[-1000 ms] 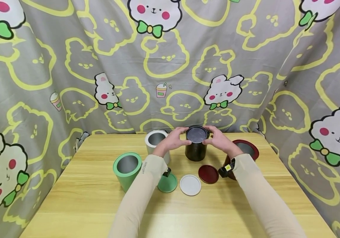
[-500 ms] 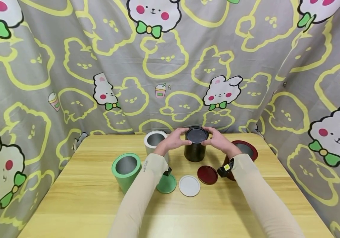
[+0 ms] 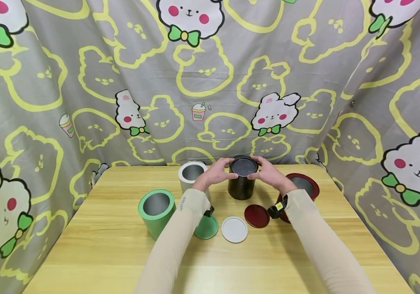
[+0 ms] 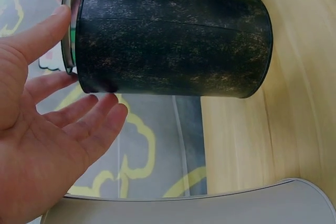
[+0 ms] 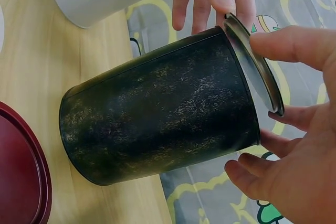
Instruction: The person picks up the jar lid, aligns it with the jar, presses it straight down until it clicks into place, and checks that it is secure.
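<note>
A black cylindrical canister (image 3: 241, 189) stands upright towards the back of the table. Above its mouth, my left hand (image 3: 218, 172) and right hand (image 3: 267, 172) pinch a round black lid (image 3: 244, 166) by its edge from opposite sides. Both wrist views show a narrow gap between the lid (image 5: 253, 64) and the canister's rim. Some fingers of the left hand (image 4: 58, 129) reach down beside the canister wall (image 4: 173, 38). The right hand (image 5: 294, 114) has its thumb at the lid's edge and lower fingers near the canister's top.
An uncovered white canister (image 3: 192, 173) and green canister (image 3: 157, 208) stand left. A dark red one (image 3: 302, 183) stands right, partly behind the right forearm. Green (image 3: 206, 227), white (image 3: 234, 229) and dark red (image 3: 257, 216) lids lie in front. A patterned curtain (image 3: 210, 90) hangs behind.
The lid's top looks darker than a second ago. Both hands stay at nearly the same spot over the black canister, and the other canisters and lids stay where they were.
</note>
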Motion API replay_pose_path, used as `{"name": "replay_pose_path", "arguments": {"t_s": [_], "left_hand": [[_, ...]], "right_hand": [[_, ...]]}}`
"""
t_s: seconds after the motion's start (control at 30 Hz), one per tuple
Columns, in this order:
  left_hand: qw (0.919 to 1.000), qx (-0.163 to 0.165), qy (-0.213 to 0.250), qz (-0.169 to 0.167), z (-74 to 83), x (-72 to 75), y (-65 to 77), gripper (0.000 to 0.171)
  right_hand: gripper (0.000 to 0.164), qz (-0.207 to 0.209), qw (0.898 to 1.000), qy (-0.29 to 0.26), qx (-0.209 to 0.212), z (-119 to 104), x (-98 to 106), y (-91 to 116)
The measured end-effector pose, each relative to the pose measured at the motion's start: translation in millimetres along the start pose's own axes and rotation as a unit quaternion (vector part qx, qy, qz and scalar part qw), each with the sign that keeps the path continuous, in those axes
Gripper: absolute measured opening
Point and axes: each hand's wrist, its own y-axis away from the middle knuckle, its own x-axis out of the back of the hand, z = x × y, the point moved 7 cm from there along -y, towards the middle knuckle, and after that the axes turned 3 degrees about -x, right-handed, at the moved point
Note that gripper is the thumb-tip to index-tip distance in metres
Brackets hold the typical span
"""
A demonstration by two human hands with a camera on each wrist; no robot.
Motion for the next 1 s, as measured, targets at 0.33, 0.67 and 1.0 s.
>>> {"name": "replay_pose_path", "arguments": {"t_s": [0.33,0.67,1.0], "left_hand": [[0.9998,0.007,0.017,0.004,-2.5,-2.8,-0.2,0.063],[0.9996,0.017,0.021,0.005,-4.1,-3.9,-3.9,0.066],[0.9977,0.021,0.064,0.010,-9.3,-9.7,-6.5,0.064]], "right_hand": [[0.081,0.005,1.000,-0.003,0.005,-2,1,-1],[0.082,0.003,1.000,-0.024,-0.008,8,-1,-8],[0.083,0.009,0.999,-0.042,-0.012,12,-3,-10]]}}
